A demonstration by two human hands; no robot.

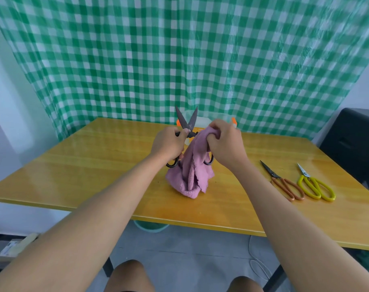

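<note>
Left grip (167, 145) clasping open black scissors (186, 121), right grip (223, 142) bunching pink cloth (189, 175): wiping should run away from blade edges.

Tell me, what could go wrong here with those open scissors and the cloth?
1. The black scissors point up with their blades spread, and the left hand grips them just below the pivot. A slip might nick a finger.
2. The pink cloth, gripped by the right hand, drapes over the handles. It could snag there or hide a finger loop.
</note>
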